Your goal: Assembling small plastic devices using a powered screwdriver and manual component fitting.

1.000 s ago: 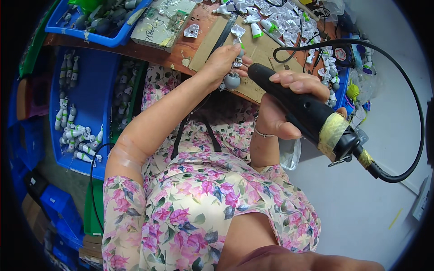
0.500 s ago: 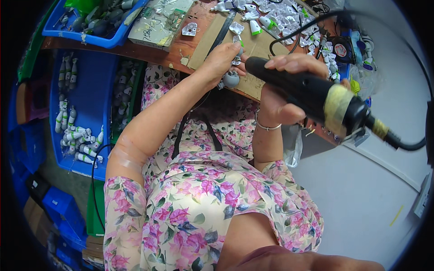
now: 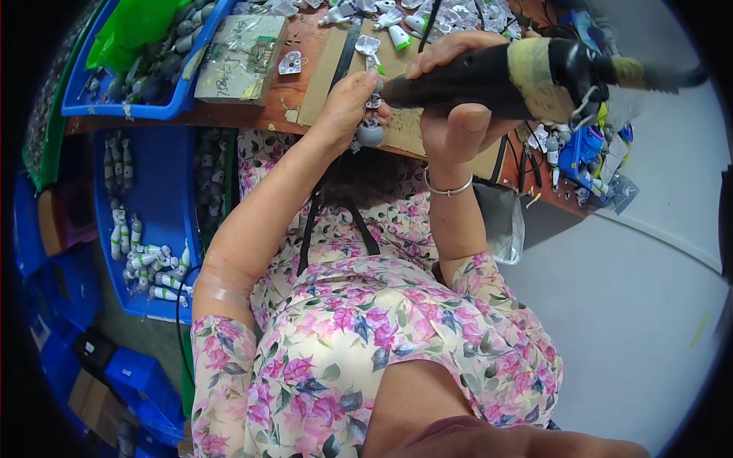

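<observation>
Cluttered bench (image 3: pixel 284 98): left hand (image 3: pixel 347 103) pinches small part (image 3: pixel 371 134), right hand (image 3: pixel 458 114) grips black tool (image 3: pixel 489 72), tip hidden.

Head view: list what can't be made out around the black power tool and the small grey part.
- Tool tip: hidden in the head view behind the left hand and the small grey part.
- Black power tool: its cord runs off the right edge.
- Right hand: palm hidden behind the tool.
- Small parts in the blue tray: too small to identify.
</observation>
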Demonstrator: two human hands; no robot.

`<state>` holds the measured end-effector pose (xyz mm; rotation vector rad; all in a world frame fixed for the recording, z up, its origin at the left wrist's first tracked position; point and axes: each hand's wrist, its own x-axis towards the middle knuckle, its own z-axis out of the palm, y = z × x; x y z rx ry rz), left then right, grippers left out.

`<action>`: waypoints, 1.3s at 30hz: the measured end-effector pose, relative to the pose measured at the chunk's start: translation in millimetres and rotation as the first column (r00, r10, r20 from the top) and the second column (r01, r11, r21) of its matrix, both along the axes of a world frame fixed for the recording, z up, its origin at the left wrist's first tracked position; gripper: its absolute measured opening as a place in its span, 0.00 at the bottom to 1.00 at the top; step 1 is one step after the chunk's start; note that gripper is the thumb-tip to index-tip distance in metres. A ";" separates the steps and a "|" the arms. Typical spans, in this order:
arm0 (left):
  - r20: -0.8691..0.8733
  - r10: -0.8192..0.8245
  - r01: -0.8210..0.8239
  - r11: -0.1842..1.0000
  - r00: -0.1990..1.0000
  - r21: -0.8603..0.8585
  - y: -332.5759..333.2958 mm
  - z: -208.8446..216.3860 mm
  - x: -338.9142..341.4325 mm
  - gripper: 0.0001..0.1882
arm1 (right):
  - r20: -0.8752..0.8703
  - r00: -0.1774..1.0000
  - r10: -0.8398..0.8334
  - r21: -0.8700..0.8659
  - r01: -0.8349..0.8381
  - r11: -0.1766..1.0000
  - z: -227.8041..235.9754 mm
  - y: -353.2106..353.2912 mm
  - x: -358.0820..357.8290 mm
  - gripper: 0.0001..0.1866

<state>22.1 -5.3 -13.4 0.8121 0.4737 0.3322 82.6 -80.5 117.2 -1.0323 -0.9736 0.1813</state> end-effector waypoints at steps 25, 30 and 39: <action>0.025 -0.105 0.105 0.994 0.994 0.009 4.8 7.7 -4.8 0.20 | -0.036 0.997 -0.064 0.177 0.069 0.982 -15.8 -3.8 18.8 0.39; 0.025 -0.079 0.078 0.997 0.997 0.008 2.8 9.4 -6.1 0.20 | -0.011 0.999 -0.052 0.153 0.053 0.987 -19.7 -9.8 29.0 0.38; 0.046 -0.100 0.100 0.995 0.994 -0.007 5.9 8.6 -5.4 0.19 | -0.026 0.995 -0.099 0.131 0.101 0.986 -11.4 -9.3 17.9 0.39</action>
